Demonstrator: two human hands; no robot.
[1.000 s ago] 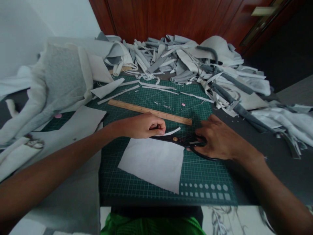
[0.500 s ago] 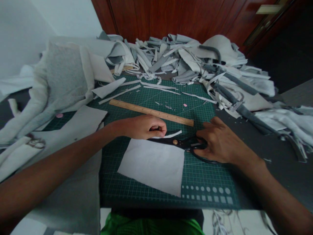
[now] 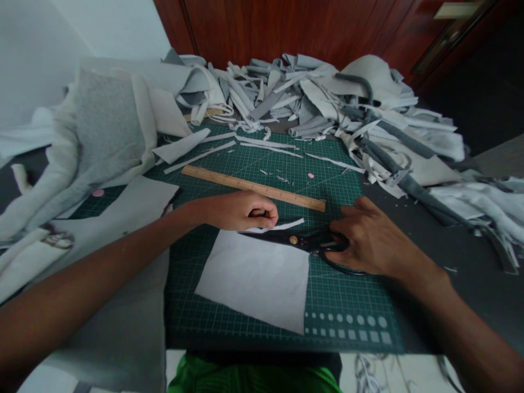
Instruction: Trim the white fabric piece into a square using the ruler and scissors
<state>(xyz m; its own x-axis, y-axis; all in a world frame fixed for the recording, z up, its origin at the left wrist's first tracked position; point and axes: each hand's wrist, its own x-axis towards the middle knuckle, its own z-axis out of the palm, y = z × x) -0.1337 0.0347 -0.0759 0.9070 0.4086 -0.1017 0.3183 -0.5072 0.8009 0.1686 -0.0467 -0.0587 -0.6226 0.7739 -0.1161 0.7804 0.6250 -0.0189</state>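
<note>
My left hand (image 3: 241,211) is curled into a loose fist at the top edge of a pale fabric sheet (image 3: 254,281), and a narrow strip (image 3: 282,225) of it runs out from under my fingers. My right hand (image 3: 370,243) grips the looped handles of black scissors (image 3: 301,242) with a brass pivot screw. Their blades lie along the sheet's top edge, just under the strip, with the tips close to my left hand. The sheet lies on a green gridded cutting mat (image 3: 344,297). A wooden ruler (image 3: 254,188) lies just above my hands.
A heap of grey and off-white fabric offcuts (image 3: 295,93) rises behind the mat against a wooden door (image 3: 278,27). A grey garment piece (image 3: 108,128) lies to the left. Loose strips and small pink pieces lie on the mat. Dark tabletop (image 3: 413,218) extends right.
The scissor tips have moved slightly left along the fabric edge, toward my left hand. The view has shifted a little, and the strip now stands more clearly apart from the sheet.
</note>
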